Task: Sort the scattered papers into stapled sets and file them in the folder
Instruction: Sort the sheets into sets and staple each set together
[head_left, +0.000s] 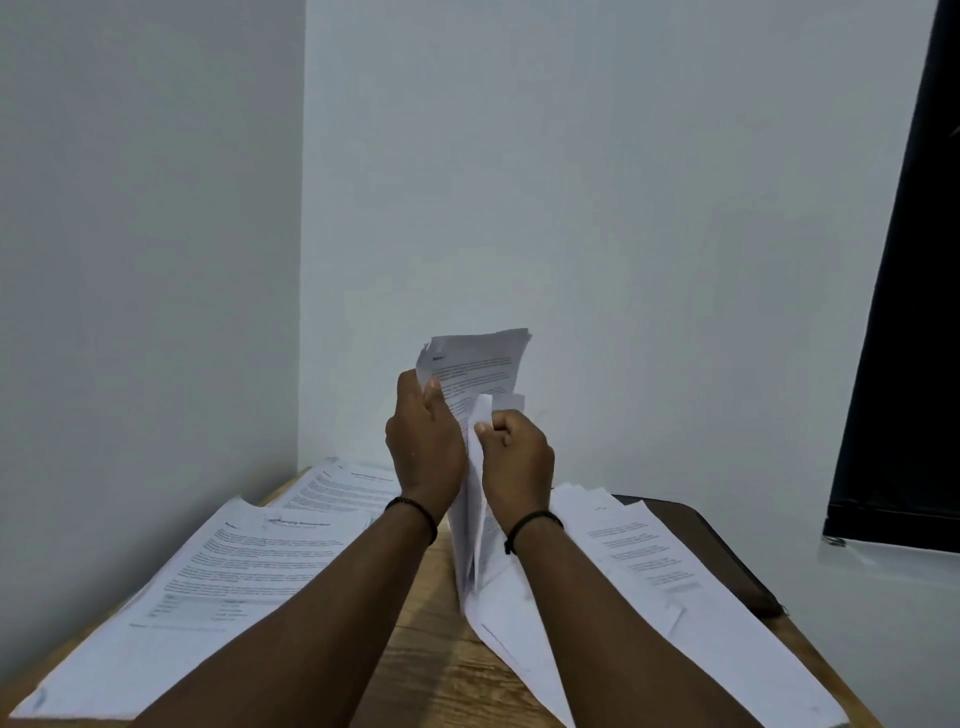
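A bundle of printed sheets (480, 369) stands upright above the wooden table (426, 649), its lower pages hanging down between my wrists. My left hand (423, 441) grips the bundle's left edge, thumb on the front page. My right hand (514, 457) pinches a folded or peeling sheet near the bundle's middle. More printed pages lie spread on the table at the left (218, 577) and at the right (665, 587). A dark folder (727, 556) lies under the right-hand papers at the table's right edge.
The table stands in a corner of pale walls. A black panel (904, 312) leans or hangs at the right, above a white ledge (883, 597). Bare wood shows only in a strip between my forearms.
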